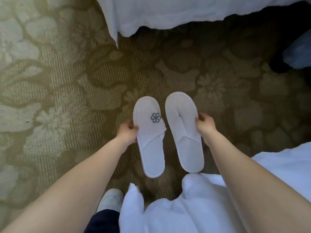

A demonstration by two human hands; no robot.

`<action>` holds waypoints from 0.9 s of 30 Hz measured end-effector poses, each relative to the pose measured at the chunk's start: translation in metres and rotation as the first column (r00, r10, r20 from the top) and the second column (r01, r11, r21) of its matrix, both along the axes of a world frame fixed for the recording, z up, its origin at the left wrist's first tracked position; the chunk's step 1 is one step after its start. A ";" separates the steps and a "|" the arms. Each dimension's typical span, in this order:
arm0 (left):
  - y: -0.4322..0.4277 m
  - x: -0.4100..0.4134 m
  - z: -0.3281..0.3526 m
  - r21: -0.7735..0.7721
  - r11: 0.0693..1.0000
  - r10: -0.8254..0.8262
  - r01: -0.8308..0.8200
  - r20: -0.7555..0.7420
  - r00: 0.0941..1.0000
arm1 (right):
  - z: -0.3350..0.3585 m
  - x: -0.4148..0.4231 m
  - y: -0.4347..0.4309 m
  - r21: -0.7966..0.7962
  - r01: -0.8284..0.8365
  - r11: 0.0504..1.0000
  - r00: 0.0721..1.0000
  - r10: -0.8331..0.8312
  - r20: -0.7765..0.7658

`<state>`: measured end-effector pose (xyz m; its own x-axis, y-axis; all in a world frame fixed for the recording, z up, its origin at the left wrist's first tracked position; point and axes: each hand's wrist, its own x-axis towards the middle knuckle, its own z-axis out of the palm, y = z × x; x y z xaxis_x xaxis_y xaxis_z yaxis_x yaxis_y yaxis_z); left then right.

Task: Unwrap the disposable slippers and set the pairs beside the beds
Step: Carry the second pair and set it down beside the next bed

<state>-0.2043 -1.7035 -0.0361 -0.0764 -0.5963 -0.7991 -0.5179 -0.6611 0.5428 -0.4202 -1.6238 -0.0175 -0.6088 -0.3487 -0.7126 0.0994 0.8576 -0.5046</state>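
1. Landmark: the patterned carpet [64,91], olive with pale floral figures, fills the view; every position below is given relative to it.
2. Left slipper [150,137]: white, flat, with a grey pinwheel logo [155,117] on its upper. It is held above the carpet, toe pointing away from the person, with no wrapper visible on it.
3. Right slipper [184,132]: white, its upper creased lengthwise and no logo showing. It hangs just beside the left slipper, parallel to it, also above the carpet and apart from it.
4. Left hand [128,132]: fingers are closed in a pinch on the outer edge of the left slipper near mid-length, thumb on top.
5. Right hand [204,126]: fingers are closed in a like pinch on the outer edge of the right slipper.
6. White bedding [168,12] overhangs the far margin of the carpet; a second mass of white linen [185,207] covers its near margin. The slippers hang over the open strip of carpet between the two.
7. The person's own pale shoe [111,199] rests on the carpet at the near edge.
8. Handling, judged: each slipper appears very light, thin and pliant, with a soft cloth upper that collapses flat. An edge pinch at the sole's midpoint should suffice; gripping the upper would likely crush it further.
9. Stage, judged: unwrapping looks complete for this pair; setting them down side by side on the carpet remains.
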 end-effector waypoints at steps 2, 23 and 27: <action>0.008 0.003 -0.023 0.029 0.999 0.019 -0.019 0.006 1.000 | -0.027 0.004 0.003 0.020 -0.024 1.000 1.000 0.024 -0.015; 0.022 0.037 -0.101 -0.003 0.997 0.078 -0.080 0.266 0.961 | -0.097 0.029 0.011 0.207 -0.253 0.945 0.965 0.262 -0.019; 0.013 0.041 -0.056 -0.005 0.998 -0.055 0.059 0.275 0.960 | -0.065 0.040 0.003 0.226 -0.312 0.923 0.949 0.312 0.036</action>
<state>-0.1631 -1.6910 -0.0921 0.1106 -0.6081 -0.7861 -0.6851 -0.6197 0.3830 -0.3798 -1.6208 -0.0826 -0.4958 -0.3512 -0.7943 -0.1921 0.9363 -0.2941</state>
